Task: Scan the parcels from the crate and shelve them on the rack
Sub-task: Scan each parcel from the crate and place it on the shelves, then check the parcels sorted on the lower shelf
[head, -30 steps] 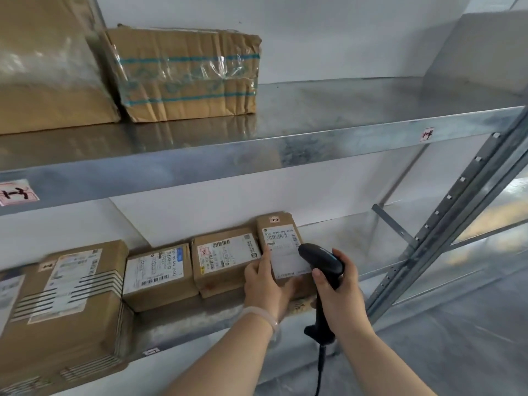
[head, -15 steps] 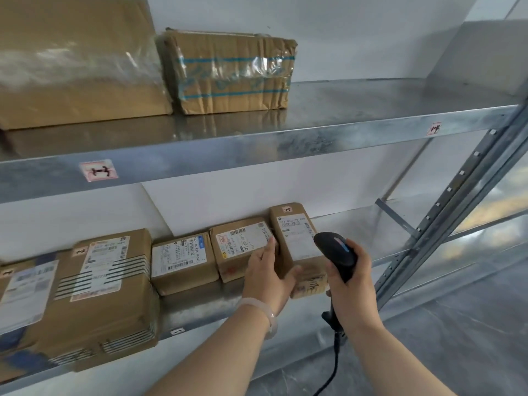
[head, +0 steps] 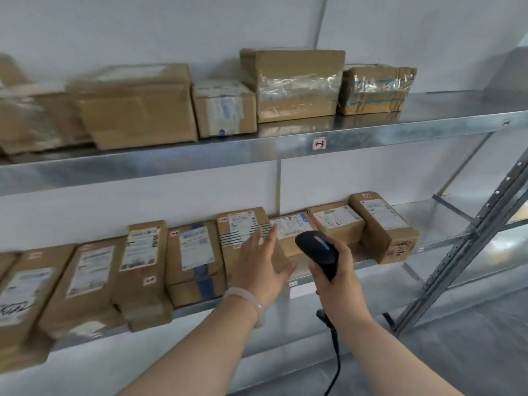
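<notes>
White wall is seen behind a galvanised steel rack with two shelves in view. On the upper shelf a row of cardboard boxes is lined up, some wrapped in clear tape. On the lower shelf a row of labelled parcels is laid side by side, labels facing up, from the far left to just right of centre.

The left forearm is raised from the bottom centre, with a pale bracelet worn at the wrist. The left hand is held flat in front of the striped parcel, palm towards the shelf, fingers straight and slightly spread, thumb out to the right. Nothing is gripped by it; whether the parcel is touched cannot be told, as the hand is blurred.

Just to its right a black barcode scanner is held upright, its head turned towards the small white-labelled parcel, a blue strip lit on top. Its handle is wrapped by the curled fingers of the right hand, and a black cable hangs below the wrist.

Further right, the end parcel is set at an angle, with handwriting on its near end. A perforated upright slants down to the grey floor.
</notes>
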Demonstrator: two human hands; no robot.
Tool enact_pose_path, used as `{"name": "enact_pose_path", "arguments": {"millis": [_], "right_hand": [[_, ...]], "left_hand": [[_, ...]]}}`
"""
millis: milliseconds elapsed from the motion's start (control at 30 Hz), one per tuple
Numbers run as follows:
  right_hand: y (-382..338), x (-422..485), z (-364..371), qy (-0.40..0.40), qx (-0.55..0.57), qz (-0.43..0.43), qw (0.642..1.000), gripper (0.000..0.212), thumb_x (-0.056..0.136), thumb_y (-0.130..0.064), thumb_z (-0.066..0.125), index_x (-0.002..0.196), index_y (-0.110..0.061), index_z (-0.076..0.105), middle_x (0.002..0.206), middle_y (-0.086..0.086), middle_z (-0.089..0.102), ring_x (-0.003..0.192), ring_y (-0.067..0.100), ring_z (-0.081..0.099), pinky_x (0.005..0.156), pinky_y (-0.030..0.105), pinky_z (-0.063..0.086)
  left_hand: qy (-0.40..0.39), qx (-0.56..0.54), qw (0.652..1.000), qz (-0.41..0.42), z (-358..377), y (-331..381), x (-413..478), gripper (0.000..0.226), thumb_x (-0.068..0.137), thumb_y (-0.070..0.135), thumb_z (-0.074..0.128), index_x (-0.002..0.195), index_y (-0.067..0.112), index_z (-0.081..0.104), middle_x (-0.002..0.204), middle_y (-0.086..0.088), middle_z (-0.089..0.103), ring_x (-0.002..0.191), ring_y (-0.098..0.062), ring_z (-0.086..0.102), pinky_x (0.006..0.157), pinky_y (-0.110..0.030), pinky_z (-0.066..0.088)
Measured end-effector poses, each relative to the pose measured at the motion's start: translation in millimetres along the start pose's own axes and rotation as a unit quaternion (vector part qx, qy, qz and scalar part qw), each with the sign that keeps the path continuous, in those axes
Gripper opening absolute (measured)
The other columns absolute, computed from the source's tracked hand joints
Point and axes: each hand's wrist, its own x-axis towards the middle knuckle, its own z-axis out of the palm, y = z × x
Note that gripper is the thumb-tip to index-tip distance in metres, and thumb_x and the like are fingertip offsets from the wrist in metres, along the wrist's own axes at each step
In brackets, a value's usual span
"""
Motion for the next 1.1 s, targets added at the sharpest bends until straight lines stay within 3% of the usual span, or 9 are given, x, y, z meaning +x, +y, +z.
{"name": "enact_pose_path", "arguments": {"millis": [100,200,367,567,700,800,933,1000,1100], "right_hand": [[-25.5,-38.8,47.6,-0.021,-0.004,-0.003,1.0,0.058,0.094,-0.027,0.064,0.121,-0.065,0.029,0.114,-0.017,0.059,0.1,0.013,0.062,0.081,0.032,0.055],[-42.2,-76.7,84.8,-0.052,-0.006,-0.017,0.999,0.057,0.094,-0.026,0.063,0.121,-0.065,0.03,0.118,-0.012,0.061,0.094,0.017,0.064,0.079,0.041,0.057],[-58.8,-130.2,131.5,-0.108,0.022,-0.023,0.994,0.06,0.093,-0.025,0.065,0.115,-0.07,0.033,0.109,-0.038,0.056,0.095,0.006,0.062,0.079,0.024,0.052],[-67.4,-191.3,180.4,-0.173,0.03,-0.011,0.984,0.054,0.094,-0.022,0.065,0.12,-0.058,0.035,0.113,-0.024,0.057,0.097,-0.011,0.055,0.072,0.002,0.04],[-65.0,-243.8,201.9,-0.226,0.023,0.001,0.974,0.053,0.095,-0.024,0.062,0.125,-0.054,0.031,0.125,-0.017,0.055,0.104,0.006,0.057,0.082,0.016,0.044],[-63.9,-278.7,215.1,-0.253,0.02,0.009,0.967,0.055,0.095,-0.022,0.062,0.124,-0.056,0.03,0.126,-0.018,0.054,0.101,-0.005,0.056,0.074,0.0,0.039],[-69.0,-304.3,246.3,-0.269,0.014,0.021,0.963,0.055,0.095,-0.022,0.062,0.124,-0.056,0.029,0.123,-0.014,0.056,0.097,0.002,0.057,0.069,-0.002,0.04],[-72.7,-311.3,269.3,-0.269,0.01,0.028,0.963,0.055,0.095,-0.024,0.062,0.123,-0.059,0.029,0.121,-0.015,0.057,0.095,0.0,0.058,0.067,0.001,0.041],[-75.0,-318.3,310.2,-0.261,0.002,0.043,0.964,0.053,0.096,-0.024,0.061,0.131,-0.051,0.032,0.121,-0.008,0.06,0.091,0.013,0.061,0.072,0.016,0.046]], "left_hand": [[0.014,0.055,0.998,-0.016,-38.1,-45.7,-35.5,0.086,0.09,0.066,0.052,0.156,0.044,0.003,0.167,0.003,0.009,0.153,-0.023,0.007,0.123,-0.046,0.016],[0.036,0.136,0.99,-0.032,-66.4,-85.2,-68.9,0.083,0.09,0.071,0.045,0.157,0.04,0.007,0.165,0.0,0.016,0.151,-0.024,0.015,0.119,-0.047,0.024],[0.047,0.173,0.98,-0.086,-96.8,-135.4,-125.7,0.079,0.092,0.072,0.039,0.156,0.04,0.007,0.165,0.001,0.019,0.151,-0.024,0.015,0.117,-0.048,0.025],[0.033,0.152,0.97,-0.184,-119.8,-185.1,-206.6,0.082,0.091,0.072,0.04,0.156,0.046,-0.002,0.167,0.003,0.006,0.153,-0.022,0.005,0.121,-0.051,0.014],[0.024,0.149,0.957,-0.246,-128.2,-210.9,-269.7,0.081,0.091,0.072,0.04,0.156,0.044,0.0,0.167,0.004,0.005,0.153,-0.021,0.002,0.122,-0.051,0.01],[0.012,0.142,0.954,-0.263,-134.8,-226.9,-308.1,0.081,0.092,0.071,0.041,0.156,0.044,0.0,0.167,0.003,0.004,0.153,-0.02,0.001,0.122,-0.051,0.009],[0.009,0.152,0.95,-0.273,-151.7,-255.6,-333.4,0.08,0.092,0.071,0.039,0.156,0.044,0.0,0.167,0.003,0.004,0.153,-0.02,0.002,0.121,-0.05,0.012],[0.0,0.152,0.95,-0.274,-160.2,-276.5,-337.6,0.08,0.092,0.071,0.038,0.156,0.044,-0.001,0.167,0.003,0.004,0.153,-0.02,0.002,0.121,-0.049,0.013],[-0.018,0.147,0.951,-0.271,-172.6,-316.6,-339.3,0.08,0.092,0.072,0.038,0.156,0.044,-0.002,0.167,0.004,0.003,0.153,-0.021,0.003,0.121,-0.05,0.014]]}}
